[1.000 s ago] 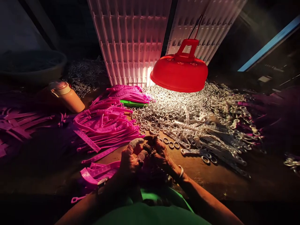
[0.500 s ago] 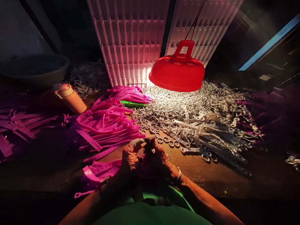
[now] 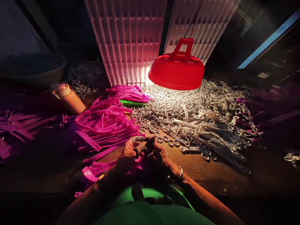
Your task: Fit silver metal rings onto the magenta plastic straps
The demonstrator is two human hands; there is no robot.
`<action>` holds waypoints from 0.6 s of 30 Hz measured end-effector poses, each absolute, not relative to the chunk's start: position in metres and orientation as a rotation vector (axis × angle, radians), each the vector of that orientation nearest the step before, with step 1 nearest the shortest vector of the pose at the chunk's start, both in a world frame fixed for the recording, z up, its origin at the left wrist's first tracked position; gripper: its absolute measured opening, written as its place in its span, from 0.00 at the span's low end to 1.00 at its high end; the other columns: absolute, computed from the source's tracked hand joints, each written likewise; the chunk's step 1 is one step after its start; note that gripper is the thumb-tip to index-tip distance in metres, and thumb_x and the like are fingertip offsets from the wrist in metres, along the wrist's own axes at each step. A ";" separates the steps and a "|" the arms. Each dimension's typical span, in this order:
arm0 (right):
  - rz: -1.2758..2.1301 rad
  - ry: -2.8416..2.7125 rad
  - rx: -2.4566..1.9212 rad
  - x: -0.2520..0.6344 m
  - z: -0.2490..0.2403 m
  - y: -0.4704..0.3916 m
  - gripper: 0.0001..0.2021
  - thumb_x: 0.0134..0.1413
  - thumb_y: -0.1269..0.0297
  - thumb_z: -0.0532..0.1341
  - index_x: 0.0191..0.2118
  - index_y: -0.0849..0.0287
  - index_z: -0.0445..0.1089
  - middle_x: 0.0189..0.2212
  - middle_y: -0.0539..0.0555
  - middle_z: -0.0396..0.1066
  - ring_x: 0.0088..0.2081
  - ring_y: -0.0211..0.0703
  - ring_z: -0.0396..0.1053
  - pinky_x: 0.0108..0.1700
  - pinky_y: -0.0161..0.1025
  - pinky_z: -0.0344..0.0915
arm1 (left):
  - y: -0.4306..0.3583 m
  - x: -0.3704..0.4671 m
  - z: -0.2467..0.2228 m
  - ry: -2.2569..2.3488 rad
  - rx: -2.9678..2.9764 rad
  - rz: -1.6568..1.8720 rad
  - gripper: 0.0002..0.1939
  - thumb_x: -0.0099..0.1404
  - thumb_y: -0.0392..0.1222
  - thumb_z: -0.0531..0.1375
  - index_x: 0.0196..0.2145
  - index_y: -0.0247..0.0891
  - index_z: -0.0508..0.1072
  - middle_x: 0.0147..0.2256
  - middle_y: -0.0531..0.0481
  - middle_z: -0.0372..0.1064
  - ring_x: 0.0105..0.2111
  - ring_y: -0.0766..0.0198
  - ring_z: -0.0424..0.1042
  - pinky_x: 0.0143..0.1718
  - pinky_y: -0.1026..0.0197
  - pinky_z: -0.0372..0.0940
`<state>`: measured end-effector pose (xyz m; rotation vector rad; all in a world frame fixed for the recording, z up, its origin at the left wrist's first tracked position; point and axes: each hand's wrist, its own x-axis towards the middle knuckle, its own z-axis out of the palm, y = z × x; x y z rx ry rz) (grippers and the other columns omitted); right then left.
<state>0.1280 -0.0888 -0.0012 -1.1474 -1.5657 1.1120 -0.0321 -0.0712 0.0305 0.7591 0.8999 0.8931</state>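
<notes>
My left hand [image 3: 131,149] and my right hand [image 3: 162,153] meet fingertip to fingertip low in the middle of the head view, above the table. Dark coverings wrap several fingertips. Below the left fingers shows a piece of pink plastic strap [image 3: 139,161], which the left hand appears to pinch. The right fingers are bent and pressed together; shadow hides what lies between them. Left of my hands lies a heap of pink straps [image 3: 110,125]. Just beyond the right fingertips are loose metal rings [image 3: 165,138].
A large pile of metal rings and linked pieces [image 3: 211,103] spreads at the back right. Over it hangs a red lamp [image 3: 177,73]. An orange bottle [image 3: 70,98] stands at the left, near a basin [image 3: 35,76]. A green strip [image 3: 133,103] lies among the straps.
The left fingers have shifted slightly, and pink strap now shows below them. Both forearms have moved a little; the hands stay together. The whole view has shifted slightly.
</notes>
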 end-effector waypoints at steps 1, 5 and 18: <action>1.122 -1.585 -1.161 0.129 0.003 -0.089 0.14 0.48 0.63 0.58 0.44 0.56 0.69 0.32 0.54 0.66 0.34 0.44 0.60 0.41 0.43 0.63 | -0.070 -0.032 0.029 0.859 0.730 0.887 0.26 0.50 0.40 0.70 0.44 0.30 0.67 0.39 0.42 0.72 0.29 0.66 0.72 0.29 0.66 0.65; 1.202 -1.610 -1.224 0.129 0.019 -0.086 0.13 0.56 0.60 0.56 0.46 0.56 0.67 0.33 0.53 0.66 0.33 0.42 0.61 0.36 0.39 0.63 | -0.068 -0.028 0.024 0.740 0.660 0.828 0.24 0.54 0.38 0.68 0.47 0.30 0.67 0.38 0.39 0.74 0.32 0.61 0.74 0.32 0.64 0.67; 1.775 -0.923 -0.959 0.125 0.016 -0.078 0.28 0.41 0.57 0.71 0.47 0.55 0.61 0.30 0.46 0.66 0.28 0.34 0.65 0.30 0.32 0.63 | -0.071 -0.023 0.053 0.726 0.665 0.806 0.27 0.48 0.43 0.70 0.44 0.33 0.68 0.37 0.41 0.74 0.34 0.58 0.74 0.36 0.61 0.67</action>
